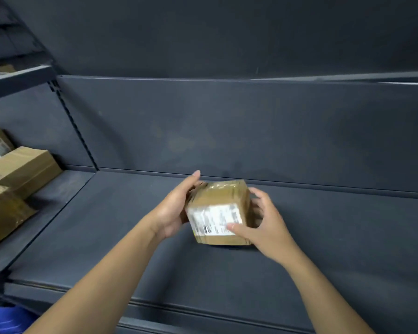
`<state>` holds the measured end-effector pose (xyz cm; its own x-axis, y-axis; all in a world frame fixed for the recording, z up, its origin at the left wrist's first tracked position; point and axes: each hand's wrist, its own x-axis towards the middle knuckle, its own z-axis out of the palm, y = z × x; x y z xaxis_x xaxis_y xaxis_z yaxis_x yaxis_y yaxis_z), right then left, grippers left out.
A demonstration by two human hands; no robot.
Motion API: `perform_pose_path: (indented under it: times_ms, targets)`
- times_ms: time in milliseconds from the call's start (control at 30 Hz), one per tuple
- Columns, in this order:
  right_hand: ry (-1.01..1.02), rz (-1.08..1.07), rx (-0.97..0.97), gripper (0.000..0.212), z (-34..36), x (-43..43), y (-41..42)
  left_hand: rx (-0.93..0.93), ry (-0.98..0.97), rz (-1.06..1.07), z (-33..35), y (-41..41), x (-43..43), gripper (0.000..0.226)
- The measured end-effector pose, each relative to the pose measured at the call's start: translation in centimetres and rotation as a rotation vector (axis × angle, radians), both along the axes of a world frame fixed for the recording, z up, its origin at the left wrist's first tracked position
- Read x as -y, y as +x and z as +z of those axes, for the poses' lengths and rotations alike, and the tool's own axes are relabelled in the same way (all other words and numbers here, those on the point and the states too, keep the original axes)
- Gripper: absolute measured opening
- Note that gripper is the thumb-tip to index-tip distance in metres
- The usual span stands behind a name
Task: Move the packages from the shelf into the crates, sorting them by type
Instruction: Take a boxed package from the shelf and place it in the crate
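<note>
At the centre of the frame, held a small box [217, 210] of brown cardboard between both hands. Pressed the left hand [174, 208] flat against the box's left side, with fingers nearly straight and running up past its rear top corner. Gripped the opposite side with the right hand [266, 225], with the thumb [232, 226] laid on the lower right corner of the white label [215, 218] and the fingers curled round the right face. Held it tilted, label upward and toward the camera, with clear tape [221, 186] glinting across the far top edge. Could not tell whether its underside touched the shelf [106, 225] or hung just clear of it; saw only a dark shadow [229, 247] directly beneath. Placed the box over the middle of that dark grey shelf board, near the upright back panel [227, 128]. Farther out, at the left edge of the frame, saw brown packages [22, 169] piled on the neighbouring bay, well apart from the hands and touching one another. Noted a higher shelf [17, 78] in the upper left and, in the lower left corner below the shelf front, a blurred part of a blue crate [5, 319].
</note>
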<state>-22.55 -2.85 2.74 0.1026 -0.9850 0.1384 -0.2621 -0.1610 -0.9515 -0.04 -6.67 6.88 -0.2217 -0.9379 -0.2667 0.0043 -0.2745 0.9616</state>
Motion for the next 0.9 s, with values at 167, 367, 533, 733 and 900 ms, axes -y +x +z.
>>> perform_pose_path:
  times_ms: [167,367,533,733,900]
  targets:
    - [0.241,-0.099,0.449,0.048,0.1,0.3,1.4,-0.015,-0.137,-0.104,-0.9,0.6,-0.4,0.053]
    - [0.239,-0.057,0.462,0.063,0.0,0.6,1.6,-0.122,-0.132,-0.190,-1.8,1.0,-0.4,0.059]
    - [0.294,-0.055,0.521,0.052,-0.6,1.2,0.5,-0.185,-0.172,-0.005,-1.5,0.5,0.2,0.057]
    - [0.275,0.129,0.437,0.071,-0.9,0.9,-0.3,-0.173,-0.224,0.232,-0.9,0.2,0.3,0.032]
    - [0.236,0.097,0.454,0.075,-0.6,0.8,-0.1,-0.193,-0.233,0.269,-1.0,-0.1,-0.2,0.026]
